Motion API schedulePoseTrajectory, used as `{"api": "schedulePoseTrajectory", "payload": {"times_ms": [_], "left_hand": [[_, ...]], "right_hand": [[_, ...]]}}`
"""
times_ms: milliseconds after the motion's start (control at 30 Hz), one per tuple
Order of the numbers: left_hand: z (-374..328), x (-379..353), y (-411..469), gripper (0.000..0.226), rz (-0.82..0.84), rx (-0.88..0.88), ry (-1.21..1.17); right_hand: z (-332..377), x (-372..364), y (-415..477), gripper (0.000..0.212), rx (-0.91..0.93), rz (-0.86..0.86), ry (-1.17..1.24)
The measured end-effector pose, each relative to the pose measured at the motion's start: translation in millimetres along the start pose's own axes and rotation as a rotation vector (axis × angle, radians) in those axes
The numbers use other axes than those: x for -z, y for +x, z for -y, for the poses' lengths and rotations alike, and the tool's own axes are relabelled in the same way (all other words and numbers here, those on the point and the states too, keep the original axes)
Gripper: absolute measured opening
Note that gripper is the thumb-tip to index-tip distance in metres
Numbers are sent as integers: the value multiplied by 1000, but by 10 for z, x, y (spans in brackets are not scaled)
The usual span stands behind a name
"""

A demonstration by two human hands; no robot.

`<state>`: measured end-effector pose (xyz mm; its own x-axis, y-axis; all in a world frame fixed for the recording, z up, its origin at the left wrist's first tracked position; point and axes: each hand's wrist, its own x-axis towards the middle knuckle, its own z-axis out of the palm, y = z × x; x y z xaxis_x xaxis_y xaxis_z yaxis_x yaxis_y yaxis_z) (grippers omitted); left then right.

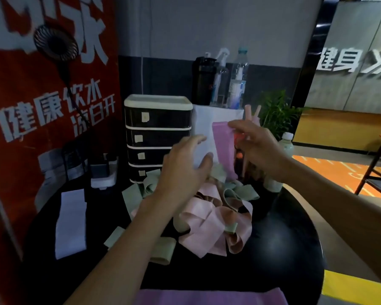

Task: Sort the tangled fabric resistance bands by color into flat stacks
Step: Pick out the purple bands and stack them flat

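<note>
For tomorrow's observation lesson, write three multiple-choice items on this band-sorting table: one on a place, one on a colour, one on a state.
1. Where does the flat white fabric band lie on the round black table?
A. left of the tangled pile
B. right of the pile
C. on the drawers

2. What colour is the fabric band lifted by the right hand?
A. green
B. purple
C. white

3. How is the left hand?
A. clenched in a fist
B. flat on the table
C. open, above the pile

Answers: 1 A, it lies alone at the table's left; 2 B, the band hanging from the fingers is purple; 3 C, its fingers are spread and hold nothing.
</note>
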<state>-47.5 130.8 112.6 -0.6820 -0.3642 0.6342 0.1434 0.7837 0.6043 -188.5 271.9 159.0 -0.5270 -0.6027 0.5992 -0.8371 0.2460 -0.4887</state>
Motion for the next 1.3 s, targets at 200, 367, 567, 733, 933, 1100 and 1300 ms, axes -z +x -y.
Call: {"api": "schedulePoseTrajectory", "payload": {"times_ms": [200,367,567,733,933,1100,1300], "left_hand": [[-392,296,314,52,-66,-70,-143],[-543,408,388,22,-130,-118,-219],[-654,482,352,7,-168,-150,-261],[-741,541,327,6,-111,-130,-360],[-770,572,322,6,-113,-79,-397],[-788,583,260,5,-160,-152,-366],[-785,596,189,22,11,-70,-543]], "right_hand": [[448,313,-78,42,6,-77,139],[712,444,-201,38,30,-69,185],[841,499,-288,29,53,-97,194],[913,502,-316,30,36,-144,290],[1028,485,-315,3,2,-159,315],[1041,423,-290,8,-69,-205,345],[1092,386,-305,18,-18,-125,406]]}}
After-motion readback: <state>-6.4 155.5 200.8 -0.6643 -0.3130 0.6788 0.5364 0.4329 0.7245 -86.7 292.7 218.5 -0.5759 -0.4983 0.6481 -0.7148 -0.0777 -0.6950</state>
